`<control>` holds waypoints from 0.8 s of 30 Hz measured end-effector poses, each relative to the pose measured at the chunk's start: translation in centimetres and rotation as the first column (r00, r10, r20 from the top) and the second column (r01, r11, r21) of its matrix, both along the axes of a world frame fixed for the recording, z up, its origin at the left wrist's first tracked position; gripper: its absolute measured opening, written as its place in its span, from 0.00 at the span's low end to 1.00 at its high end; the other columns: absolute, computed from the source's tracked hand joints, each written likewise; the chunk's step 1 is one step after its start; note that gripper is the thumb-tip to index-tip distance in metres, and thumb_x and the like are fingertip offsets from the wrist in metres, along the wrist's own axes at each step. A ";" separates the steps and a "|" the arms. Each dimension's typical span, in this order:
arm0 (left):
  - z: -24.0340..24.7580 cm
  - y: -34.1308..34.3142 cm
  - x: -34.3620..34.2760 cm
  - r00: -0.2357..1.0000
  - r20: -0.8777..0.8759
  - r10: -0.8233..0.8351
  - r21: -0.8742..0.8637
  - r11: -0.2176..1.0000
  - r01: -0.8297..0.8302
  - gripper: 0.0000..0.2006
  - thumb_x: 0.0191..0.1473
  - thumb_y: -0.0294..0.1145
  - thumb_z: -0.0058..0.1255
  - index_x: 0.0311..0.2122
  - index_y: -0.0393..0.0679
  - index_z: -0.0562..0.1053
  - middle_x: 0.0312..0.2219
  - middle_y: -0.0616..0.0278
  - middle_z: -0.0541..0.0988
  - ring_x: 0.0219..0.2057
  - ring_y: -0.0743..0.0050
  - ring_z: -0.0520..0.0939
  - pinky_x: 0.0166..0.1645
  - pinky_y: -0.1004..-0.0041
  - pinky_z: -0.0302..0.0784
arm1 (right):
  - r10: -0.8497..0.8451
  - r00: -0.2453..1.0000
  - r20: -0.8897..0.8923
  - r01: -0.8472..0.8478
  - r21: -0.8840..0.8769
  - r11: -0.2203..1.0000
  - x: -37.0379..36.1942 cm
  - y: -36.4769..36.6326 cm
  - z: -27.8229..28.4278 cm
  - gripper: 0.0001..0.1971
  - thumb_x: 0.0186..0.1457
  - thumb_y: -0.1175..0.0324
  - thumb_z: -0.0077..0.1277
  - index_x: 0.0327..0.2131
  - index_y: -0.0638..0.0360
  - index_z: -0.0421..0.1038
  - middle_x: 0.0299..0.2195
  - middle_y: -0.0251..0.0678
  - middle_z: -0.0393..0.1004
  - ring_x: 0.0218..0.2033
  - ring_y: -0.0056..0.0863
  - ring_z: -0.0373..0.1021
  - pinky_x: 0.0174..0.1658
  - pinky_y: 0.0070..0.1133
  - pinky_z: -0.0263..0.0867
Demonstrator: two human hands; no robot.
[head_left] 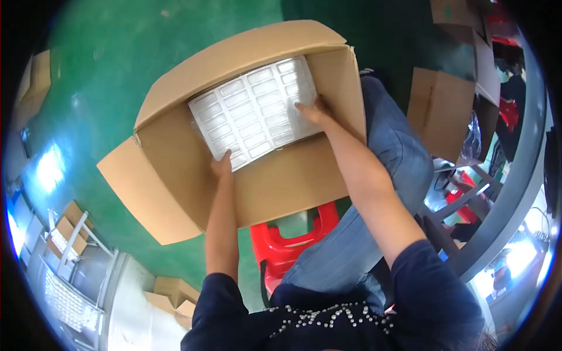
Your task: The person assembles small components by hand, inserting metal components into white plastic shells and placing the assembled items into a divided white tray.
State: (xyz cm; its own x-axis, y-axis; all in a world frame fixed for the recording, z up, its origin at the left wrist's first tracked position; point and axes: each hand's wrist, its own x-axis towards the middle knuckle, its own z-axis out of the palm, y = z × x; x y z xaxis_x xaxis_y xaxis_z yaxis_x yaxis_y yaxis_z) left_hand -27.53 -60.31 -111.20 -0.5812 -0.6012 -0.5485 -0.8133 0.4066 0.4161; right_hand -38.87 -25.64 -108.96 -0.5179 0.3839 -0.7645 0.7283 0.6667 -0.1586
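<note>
From the head view, both hands reach into the open cardboard box (246, 146): left hand (221, 167) and right hand (313, 110) press fingers on opposite edges of the white blister tray (254, 111), lying inside, not yet released; flaps unfolded.

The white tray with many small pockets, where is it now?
Head view, upper centre: the white tray lies inside the open cardboard box, both hands on its near edge.

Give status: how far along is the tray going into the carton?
Done: cardboard carton stands open, flaps out. In hand: left hand and right hand hold the white blister tray by its near edge and side, inside the carton. Left: letting go; flaps are unclosed.
</note>
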 end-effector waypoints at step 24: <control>43.2 -12.7 6.6 0.585 -0.799 -0.138 0.187 0.868 0.460 0.20 0.55 0.43 0.51 0.44 0.35 0.75 0.43 0.50 0.77 0.47 0.57 0.76 0.53 0.59 0.73 | -0.460 0.887 -0.032 0.098 -0.962 0.256 4.9 13.7 41.2 0.27 0.48 0.57 0.63 0.49 0.62 0.73 0.45 0.39 0.77 0.46 0.32 0.73 0.51 0.29 0.68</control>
State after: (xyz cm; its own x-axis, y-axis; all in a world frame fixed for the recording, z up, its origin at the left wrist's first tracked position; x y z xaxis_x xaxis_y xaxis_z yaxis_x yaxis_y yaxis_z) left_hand -20.98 -73.03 -68.03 -0.9829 -0.1800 0.0384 -0.0113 0.2672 0.9636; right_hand -33.95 -11.93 -67.75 -0.7665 -0.3133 -0.5606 0.6400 -0.2994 -0.7077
